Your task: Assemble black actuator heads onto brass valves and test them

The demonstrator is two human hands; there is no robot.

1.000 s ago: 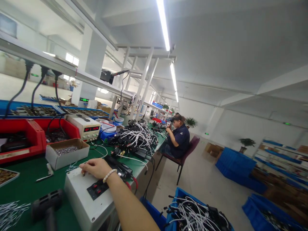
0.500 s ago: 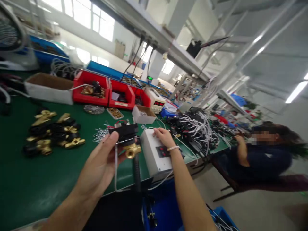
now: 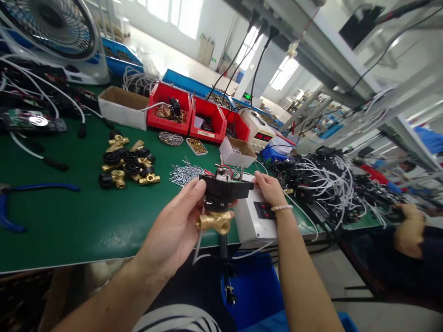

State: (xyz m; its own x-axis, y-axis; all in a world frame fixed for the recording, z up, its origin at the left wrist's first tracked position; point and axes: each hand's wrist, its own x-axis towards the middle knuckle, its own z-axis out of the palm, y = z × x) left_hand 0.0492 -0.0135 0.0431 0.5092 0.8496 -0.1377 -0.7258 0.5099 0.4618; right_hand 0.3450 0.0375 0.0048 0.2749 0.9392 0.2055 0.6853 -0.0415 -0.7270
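Note:
My left hand (image 3: pixel 183 221) is closed around a motorized brass valve (image 3: pixel 217 222), held up over the table's front edge. Its black housing (image 3: pixel 224 188) is on top, with a small motor and red wires exposed above it. A white cable hangs below the valve. My right hand (image 3: pixel 272 188) lies at the far end of a white control box (image 3: pixel 249 219), fingers curled; what the fingertips grip there is hidden. The box has a dark panel (image 3: pixel 265 210) with red switches, beside my right wrist. Metal clips (image 3: pixel 185 174) lie heaped behind the held valve.
Brass valves with black collars (image 3: pixel 129 161) and blue-handled pliers (image 3: pixel 41 188) lie on the green table (image 3: pixel 86 221). Red bins (image 3: pixel 169 124), a small carton (image 3: pixel 238 152) and a power supply (image 3: pixel 256 131) stand behind. Cabled units (image 3: pixel 321 184) pile up at right, near a co-worker's arm (image 3: pixel 410 230).
The view has swung left and down, bringing pliers and more of the fan into sight. The held valve has turned so its brass body shows more fully. My right hand stays at the box.

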